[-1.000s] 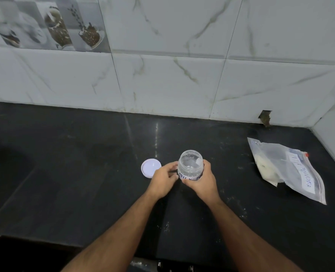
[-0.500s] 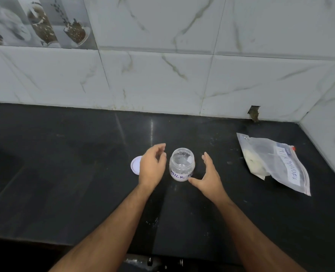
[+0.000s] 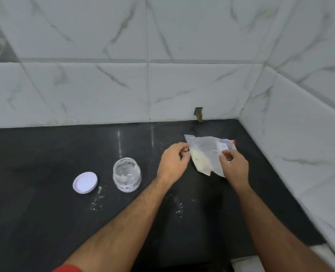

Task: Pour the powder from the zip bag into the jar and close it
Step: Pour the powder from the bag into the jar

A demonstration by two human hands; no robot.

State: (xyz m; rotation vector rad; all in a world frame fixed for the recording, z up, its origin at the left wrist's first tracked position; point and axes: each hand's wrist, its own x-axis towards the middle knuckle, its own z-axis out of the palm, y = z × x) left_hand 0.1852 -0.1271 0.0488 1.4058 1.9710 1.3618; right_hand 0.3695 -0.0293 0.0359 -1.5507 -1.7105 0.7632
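Left hand (image 3: 172, 163) and right hand (image 3: 233, 163) pinching zip bag (image 3: 207, 154) of powder, open jar (image 3: 126, 174) and lid (image 3: 85, 182) on black bench (image 3: 45, 154)

Glossy stone, clear plastic, pale powder

The counter (image 3: 45, 222) is dark polished stone, glossy, dusted with specks of white powder. The wall tiles (image 3: 103, 91) are white marble-look, smooth with a soft sheen. The jar (image 3: 126, 174) is clear and shiny, glass or plastic, with a white paper label; its lid (image 3: 85, 182) is smooth white plastic. The bag (image 3: 208, 154) is thin, crinkled translucent plastic film holding fine cream powder.
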